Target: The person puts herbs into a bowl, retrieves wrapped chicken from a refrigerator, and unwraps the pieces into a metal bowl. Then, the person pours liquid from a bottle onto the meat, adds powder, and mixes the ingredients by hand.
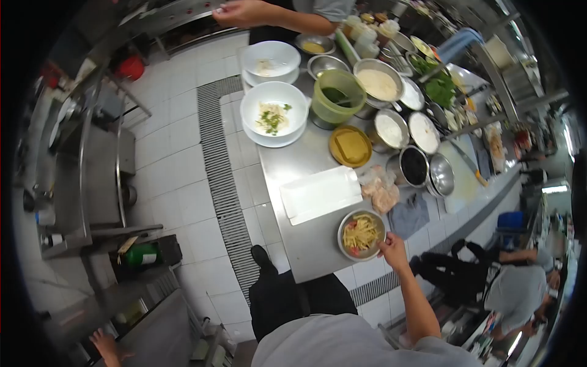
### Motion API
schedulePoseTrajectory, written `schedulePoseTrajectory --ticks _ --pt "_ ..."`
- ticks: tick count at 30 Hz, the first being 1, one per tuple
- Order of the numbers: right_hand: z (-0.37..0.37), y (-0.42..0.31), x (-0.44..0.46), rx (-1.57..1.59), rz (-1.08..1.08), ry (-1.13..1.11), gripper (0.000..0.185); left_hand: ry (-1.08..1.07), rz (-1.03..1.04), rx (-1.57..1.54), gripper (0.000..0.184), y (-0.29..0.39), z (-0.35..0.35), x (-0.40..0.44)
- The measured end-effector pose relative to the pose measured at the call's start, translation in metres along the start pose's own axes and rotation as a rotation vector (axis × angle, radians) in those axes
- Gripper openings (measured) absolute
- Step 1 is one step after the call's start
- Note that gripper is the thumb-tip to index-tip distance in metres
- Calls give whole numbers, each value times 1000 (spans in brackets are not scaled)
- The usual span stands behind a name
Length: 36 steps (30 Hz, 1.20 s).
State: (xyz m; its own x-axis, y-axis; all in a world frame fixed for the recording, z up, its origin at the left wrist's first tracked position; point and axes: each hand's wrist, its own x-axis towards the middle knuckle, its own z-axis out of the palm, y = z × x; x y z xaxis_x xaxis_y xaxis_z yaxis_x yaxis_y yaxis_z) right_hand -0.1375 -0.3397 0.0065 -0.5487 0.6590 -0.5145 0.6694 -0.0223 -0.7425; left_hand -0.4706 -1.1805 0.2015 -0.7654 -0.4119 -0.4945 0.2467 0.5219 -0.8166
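My right hand (394, 251) grips the rim of a small metal bowl (343, 248) at the near corner of the steel table. Yellow strips (361, 232) and some red pieces fill the bowl. Far out to the lower left, my left hand (107, 347) is open with fingers spread, beside a grey metal surface (160, 333); whether it touches that surface I cannot tell. Just beyond the bowl lies a white rectangular tray (321, 194). A plastic bag of pinkish food (383, 192) and a grey cloth (409, 215) are close to the bowl.
Two white bowls (254, 125) (251, 58) stand along the table's left edge. A green tub (330, 113), yellow dish (350, 136) and several metal containers (414, 166) crowd the right side. A knife (469, 163) lies on a board. A co-worker's arm (275, 16) reaches across the far end.
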Motion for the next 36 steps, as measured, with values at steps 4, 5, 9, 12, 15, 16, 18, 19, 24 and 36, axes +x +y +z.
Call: schedulePoseTrajectory --ticks 4,5,9,12,15,16,18,19,24,36 --pt "22 -103 7 -26 -134 -105 15 -94 114 -143 89 59 26 -84" --pt "28 -127 16 -66 -208 -131 15 -150 136 -136 78 83 11 -116" --pt "68 -229 69 59 -385 -178 15 -115 153 -173 43 145 55 -190" --pt "94 -258 106 166 -376 -113 11 55 198 -233 38 175 89 -263" --pt "109 -273 143 208 -392 -105 16 -3 142 -198 39 199 89 -324" --pt "114 -275 159 203 -463 -109 18 -43 117 -184 40 205 91 -338" --pt "121 -286 207 426 -412 -177 27 -118 88 -190 42 209 91 -364" --pt "123 -300 209 549 -404 -210 32 -147 82 -206 44 210 94 -376" --pt "170 -360 135 516 -413 -179 52 -185 -12 -307 47 237 137 -411" --pt "373 -281 -58 192 -672 -369 44 -119 -781 -2884 93 348 92 -108"
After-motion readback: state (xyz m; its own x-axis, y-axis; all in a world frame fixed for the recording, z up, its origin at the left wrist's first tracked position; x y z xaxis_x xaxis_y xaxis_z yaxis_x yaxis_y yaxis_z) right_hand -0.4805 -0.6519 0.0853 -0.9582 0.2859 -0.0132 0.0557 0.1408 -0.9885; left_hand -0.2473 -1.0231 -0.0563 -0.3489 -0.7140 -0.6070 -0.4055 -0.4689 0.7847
